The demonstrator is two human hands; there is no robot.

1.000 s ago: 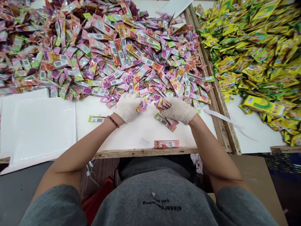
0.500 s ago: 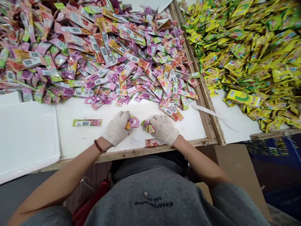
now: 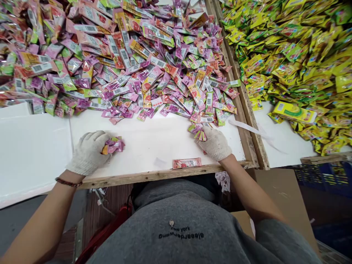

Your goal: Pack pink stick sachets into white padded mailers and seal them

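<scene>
My left hand (image 3: 92,153), in a white knit glove, is closed round a small bunch of stick packets (image 3: 117,144) in purple, pink, green and orange. It rests low over the white tabletop on the left. On the right, my right hand (image 3: 216,145), gloved the same way, grips another bunch of stick packets (image 3: 197,131), with green and pink ends fanned out. That hand is just below the near edge of a big heap of stick packets (image 3: 154,77). Between the hands, a single red-pink stick packet (image 3: 187,162) lies by the table's front edge.
A wooden divider (image 3: 243,106) separates the heap from a pile of yellow-green packets (image 3: 297,66) on the right. A white board (image 3: 33,154) lies at the left. A wooden strip (image 3: 154,173) edges the table front. A white strap (image 3: 249,127) crosses the divider.
My hands have moved apart, left hand leftward and right hand rightward and slightly up, each carrying its bunch. The single green-pink packet at the left no longer shows where my left hand is now.
</scene>
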